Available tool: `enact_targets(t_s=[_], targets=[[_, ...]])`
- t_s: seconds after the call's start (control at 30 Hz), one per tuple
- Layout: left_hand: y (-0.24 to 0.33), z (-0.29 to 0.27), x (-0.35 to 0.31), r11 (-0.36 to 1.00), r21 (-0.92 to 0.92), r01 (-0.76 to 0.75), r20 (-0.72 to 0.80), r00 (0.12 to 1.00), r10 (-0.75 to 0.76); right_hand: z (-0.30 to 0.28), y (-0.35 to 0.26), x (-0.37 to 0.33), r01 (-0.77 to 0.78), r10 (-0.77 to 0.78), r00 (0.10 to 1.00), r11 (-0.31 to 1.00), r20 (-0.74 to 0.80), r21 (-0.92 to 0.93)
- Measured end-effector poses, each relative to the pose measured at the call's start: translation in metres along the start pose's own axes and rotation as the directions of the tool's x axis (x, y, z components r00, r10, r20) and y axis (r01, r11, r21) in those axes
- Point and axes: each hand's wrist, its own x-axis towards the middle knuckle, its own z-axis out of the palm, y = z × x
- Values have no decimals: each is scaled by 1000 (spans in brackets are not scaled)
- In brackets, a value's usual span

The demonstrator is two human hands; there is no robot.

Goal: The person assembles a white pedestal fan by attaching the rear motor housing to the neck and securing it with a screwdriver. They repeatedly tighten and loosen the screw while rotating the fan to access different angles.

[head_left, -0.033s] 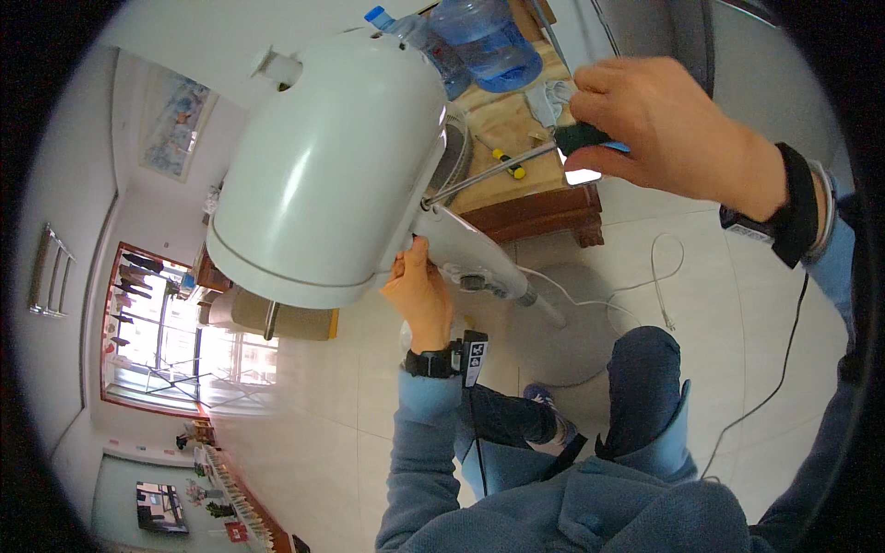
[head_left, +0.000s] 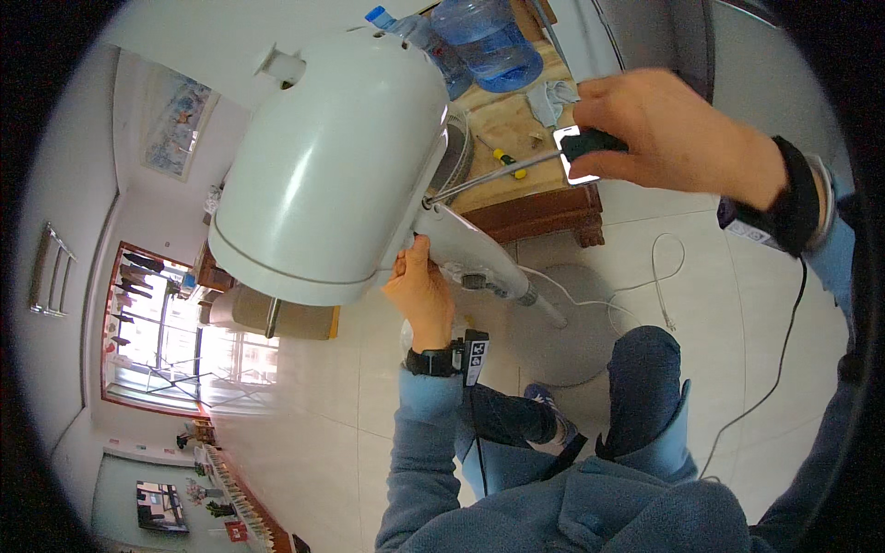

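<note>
Screwdriver [head_left: 590, 143] in grip, I watch the right hand [head_left: 678, 138] hold its dark handle from the right side of my view, fingers curled over it and thumb pressing from below. Its metal shaft slants down and left to the joint where the white cylindrical housing [head_left: 323, 175] of the appliance meets its neck [head_left: 461, 244]; at this range I can't tell whether the tip sits in a screw.

That housing fills the upper middle of my view, its neck running down to a round grey base [head_left: 562, 332] on the floor. At the housing's lower edge, beside the neck, I have the left hand [head_left: 422, 293] with thumb and forefinger brought together; I cannot tell what they pinch, and the remaining fingers are folded out of sight.

Behind the shaft I see a wooden table [head_left: 530, 217] with a yellow-handled tool [head_left: 502, 157], a phone [head_left: 583, 175] partly covered by the right hand, a crumpled grey cloth [head_left: 550, 100] and a large blue water jug [head_left: 498, 60]. White cable [head_left: 659, 276] loops across the floor.
</note>
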Motion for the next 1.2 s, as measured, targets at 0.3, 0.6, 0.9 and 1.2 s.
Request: enact_targets(t_s=[0.3,0.6,0.9,1.2], targets=[[-2,4,3,993,122,8,-104,995,5,3,12,9,-625,-148,685,382,713,680],[0,2,0,987,156,26,-127,992,-6,-3,10,10,-193,-34,923,822,384,535],[5,13,1,985,153,-76,-54,995,85,2,3,8,96,-223,895,942,-386,-322],[-1,-2,6,983,184,15,-75,997,-1,4,7,14,-423,-44,806,656,591,625]])
